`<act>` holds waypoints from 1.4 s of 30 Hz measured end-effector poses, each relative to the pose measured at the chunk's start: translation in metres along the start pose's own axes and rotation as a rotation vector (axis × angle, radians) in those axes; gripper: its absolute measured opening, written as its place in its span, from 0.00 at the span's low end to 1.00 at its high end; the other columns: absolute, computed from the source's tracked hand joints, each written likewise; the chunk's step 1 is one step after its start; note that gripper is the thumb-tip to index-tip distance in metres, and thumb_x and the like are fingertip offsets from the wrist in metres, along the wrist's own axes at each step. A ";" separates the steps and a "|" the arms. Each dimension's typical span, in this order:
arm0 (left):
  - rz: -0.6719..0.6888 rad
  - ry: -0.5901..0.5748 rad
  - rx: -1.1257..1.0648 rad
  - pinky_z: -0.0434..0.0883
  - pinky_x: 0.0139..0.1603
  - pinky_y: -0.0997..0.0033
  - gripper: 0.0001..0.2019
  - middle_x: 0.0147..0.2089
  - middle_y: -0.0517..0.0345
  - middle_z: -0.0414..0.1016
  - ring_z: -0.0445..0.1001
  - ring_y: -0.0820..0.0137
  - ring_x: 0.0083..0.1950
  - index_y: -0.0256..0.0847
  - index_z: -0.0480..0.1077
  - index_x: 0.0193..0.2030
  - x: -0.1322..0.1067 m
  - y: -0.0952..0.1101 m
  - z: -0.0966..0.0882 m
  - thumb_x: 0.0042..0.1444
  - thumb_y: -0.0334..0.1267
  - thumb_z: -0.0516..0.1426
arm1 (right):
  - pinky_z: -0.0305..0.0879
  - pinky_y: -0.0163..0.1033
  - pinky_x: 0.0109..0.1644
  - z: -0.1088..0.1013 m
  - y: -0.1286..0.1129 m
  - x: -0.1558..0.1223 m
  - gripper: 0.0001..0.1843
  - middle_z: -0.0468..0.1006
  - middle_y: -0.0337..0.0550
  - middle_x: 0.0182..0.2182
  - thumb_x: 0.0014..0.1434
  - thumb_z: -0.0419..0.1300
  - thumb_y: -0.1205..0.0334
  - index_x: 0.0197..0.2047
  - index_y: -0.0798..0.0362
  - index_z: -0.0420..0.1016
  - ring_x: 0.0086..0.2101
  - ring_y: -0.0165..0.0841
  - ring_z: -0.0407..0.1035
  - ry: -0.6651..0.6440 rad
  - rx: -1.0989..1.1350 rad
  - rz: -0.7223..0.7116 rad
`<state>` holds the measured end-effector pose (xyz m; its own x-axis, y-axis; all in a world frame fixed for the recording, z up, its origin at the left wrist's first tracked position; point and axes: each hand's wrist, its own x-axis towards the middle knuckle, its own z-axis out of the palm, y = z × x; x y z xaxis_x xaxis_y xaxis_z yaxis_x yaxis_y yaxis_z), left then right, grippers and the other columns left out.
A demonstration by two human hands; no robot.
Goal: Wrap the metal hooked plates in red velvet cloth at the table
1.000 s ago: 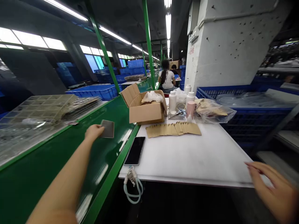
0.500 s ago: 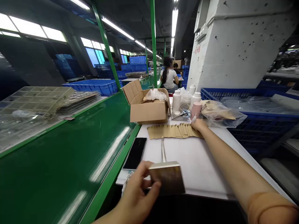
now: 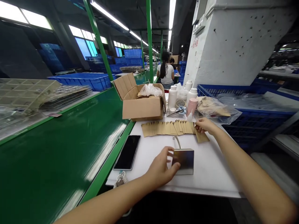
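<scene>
My left hand [image 3: 162, 165] grips the left side of a shiny, mirror-like rectangular box [image 3: 187, 163], thumb on its near face and fingers at the top edge. A thin pale strip with a small end piece [image 3: 177, 141] rises behind the box. My right hand [image 3: 203, 125] pinches a small brown paper envelope [image 3: 202, 137] at the right end of a fanned row of similar brown paper envelopes [image 3: 161, 128]. Its fingertips are closed on the upper edge of that envelope, which hangs tilted away from the row.
A phone [image 3: 128, 152] lies left, with a keyring-like charm [image 3: 121, 179] below. Behind stand an open cardboard box [image 3: 142, 109], white bottles [image 3: 172, 97], a pink bottle [image 3: 192, 106] and a plastic bag [image 3: 217, 110]. A green conveyor [image 3: 70, 140] runs left; a blue crate [image 3: 257, 118] stands right.
My left hand has carried the shiny box right and forward, over the white table. My right hand has drawn the end envelope slightly right, away from the row. The view has shifted a little.
</scene>
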<state>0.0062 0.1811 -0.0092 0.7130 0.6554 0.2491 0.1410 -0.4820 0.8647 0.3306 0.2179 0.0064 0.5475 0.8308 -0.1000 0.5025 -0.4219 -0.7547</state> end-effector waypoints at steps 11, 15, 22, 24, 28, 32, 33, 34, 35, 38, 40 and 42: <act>0.303 0.087 -0.093 0.70 0.41 0.71 0.07 0.39 0.54 0.75 0.73 0.68 0.41 0.38 0.70 0.39 0.009 0.109 0.033 0.52 0.35 0.60 | 0.68 0.33 0.26 -0.006 -0.039 -0.257 0.13 0.70 0.37 0.21 0.56 0.59 0.50 0.29 0.50 0.68 0.22 0.29 0.67 0.235 0.366 -0.321; 0.267 0.114 -0.232 0.69 0.38 0.74 0.02 0.33 0.56 0.75 0.72 0.72 0.35 0.37 0.71 0.33 -0.015 0.108 0.055 0.54 0.32 0.57 | 0.67 0.32 0.26 -0.003 -0.021 -0.289 0.14 0.71 0.37 0.22 0.54 0.61 0.48 0.29 0.50 0.70 0.23 0.30 0.67 0.177 0.425 -0.273; -0.116 0.216 -0.833 0.69 0.36 0.74 0.09 0.31 0.59 0.68 0.68 0.74 0.32 0.36 0.65 0.32 -0.039 0.093 0.071 0.56 0.41 0.57 | 0.65 0.30 0.21 0.005 0.009 -0.302 0.13 0.72 0.37 0.29 0.52 0.65 0.53 0.31 0.51 0.67 0.25 0.28 0.67 0.154 0.922 -0.118; -0.173 0.301 -1.019 0.70 0.38 0.73 0.10 0.33 0.58 0.69 0.70 0.73 0.35 0.36 0.64 0.33 -0.039 0.091 0.069 0.56 0.42 0.57 | 0.71 0.33 0.23 0.004 0.027 -0.301 0.13 0.73 0.38 0.32 0.51 0.66 0.55 0.33 0.50 0.67 0.30 0.32 0.70 0.236 1.096 -0.023; -0.205 0.600 -1.251 0.70 0.34 0.76 0.09 0.32 0.59 0.71 0.70 0.74 0.33 0.37 0.64 0.33 -0.025 0.094 0.050 0.53 0.40 0.59 | 0.78 0.45 0.35 -0.019 0.070 -0.289 0.10 0.73 0.39 0.29 0.48 0.66 0.61 0.31 0.50 0.67 0.33 0.38 0.73 0.437 1.165 -0.056; -0.094 0.805 -1.365 0.72 0.35 0.75 0.07 0.35 0.58 0.73 0.72 0.73 0.35 0.37 0.66 0.33 0.000 0.099 0.016 0.51 0.38 0.58 | 0.76 0.52 0.45 -0.057 0.084 -0.257 0.12 0.73 0.35 0.29 0.47 0.66 0.63 0.32 0.49 0.65 0.36 0.35 0.74 0.822 1.157 -0.249; -0.056 0.828 -1.369 0.72 0.36 0.75 0.07 0.35 0.58 0.73 0.72 0.72 0.35 0.37 0.66 0.33 0.005 0.099 0.009 0.51 0.38 0.58 | 0.74 0.53 0.48 -0.065 0.083 -0.242 0.14 0.75 0.35 0.31 0.47 0.66 0.62 0.35 0.50 0.67 0.37 0.35 0.74 0.927 1.083 -0.296; -0.022 0.858 -1.365 0.72 0.36 0.75 0.07 0.35 0.58 0.73 0.73 0.73 0.35 0.37 0.67 0.33 0.008 0.097 0.003 0.50 0.37 0.58 | 0.72 0.54 0.50 -0.071 0.082 -0.223 0.15 0.76 0.36 0.33 0.47 0.67 0.61 0.38 0.50 0.68 0.38 0.36 0.74 1.007 0.953 -0.340; 0.002 0.892 -1.359 0.72 0.35 0.76 0.07 0.34 0.59 0.74 0.73 0.73 0.34 0.37 0.67 0.33 0.010 0.094 -0.001 0.49 0.37 0.59 | 0.70 0.54 0.52 -0.076 0.081 -0.201 0.17 0.78 0.39 0.35 0.47 0.67 0.59 0.40 0.51 0.71 0.38 0.37 0.74 1.042 0.769 -0.362; 0.001 0.974 -1.334 0.71 0.32 0.80 0.07 0.31 0.61 0.73 0.72 0.75 0.32 0.37 0.68 0.32 0.011 0.077 -0.009 0.47 0.35 0.60 | 0.68 0.49 0.53 -0.087 0.085 -0.122 0.12 0.80 0.48 0.38 0.52 0.61 0.56 0.37 0.54 0.78 0.42 0.42 0.74 0.862 0.124 -0.367; -0.052 1.004 -1.341 0.71 0.31 0.81 0.06 0.30 0.62 0.73 0.72 0.76 0.30 0.37 0.69 0.32 0.010 0.064 -0.012 0.47 0.34 0.60 | 0.69 0.46 0.50 -0.091 0.092 -0.069 0.12 0.81 0.49 0.37 0.54 0.56 0.59 0.35 0.54 0.79 0.41 0.42 0.74 0.724 -0.186 -0.355; -0.120 1.016 -1.385 0.73 0.31 0.80 0.05 0.31 0.61 0.73 0.73 0.75 0.32 0.37 0.69 0.32 0.010 0.053 -0.016 0.47 0.33 0.59 | 0.69 0.44 0.48 -0.095 0.096 -0.023 0.13 0.81 0.49 0.36 0.54 0.53 0.63 0.35 0.53 0.80 0.40 0.41 0.74 0.626 -0.368 -0.352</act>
<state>0.0102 0.1715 0.0465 -0.0201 0.9873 -0.1575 -0.8835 0.0562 0.4651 0.4299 0.1239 -0.0022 0.5345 0.6254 0.5684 0.8437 -0.3563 -0.4015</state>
